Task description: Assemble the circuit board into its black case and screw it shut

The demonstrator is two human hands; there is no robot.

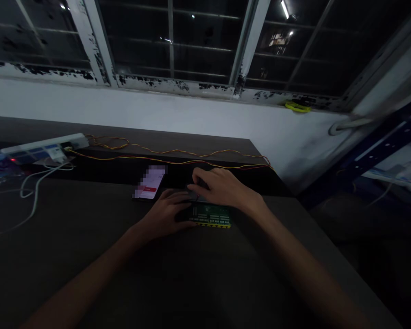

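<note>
A green circuit board [210, 213] with rows of light components and a yellow strip along its near edge lies on the dark table. My left hand [169, 211] grips it by the left side, thumb at the near corner and fingers toward the far edge. Over the board's far part, my right hand [222, 186] is closed, with thumb and index finger pinched together. Whatever sits between those fingertips is hidden or too small to make out. Just left of the board, beyond my left hand, lies a phone [150, 183] with a lit screen.
A white power strip [48, 145] with plugs and a white cable [37, 196] is at the left, beside a plastic bottle [2, 164]. Twisted yellow-red wires [178, 161] run along the back. A yellow object [297, 107] rests on the windowsill; a blue metal frame [373, 153] stands right.
</note>
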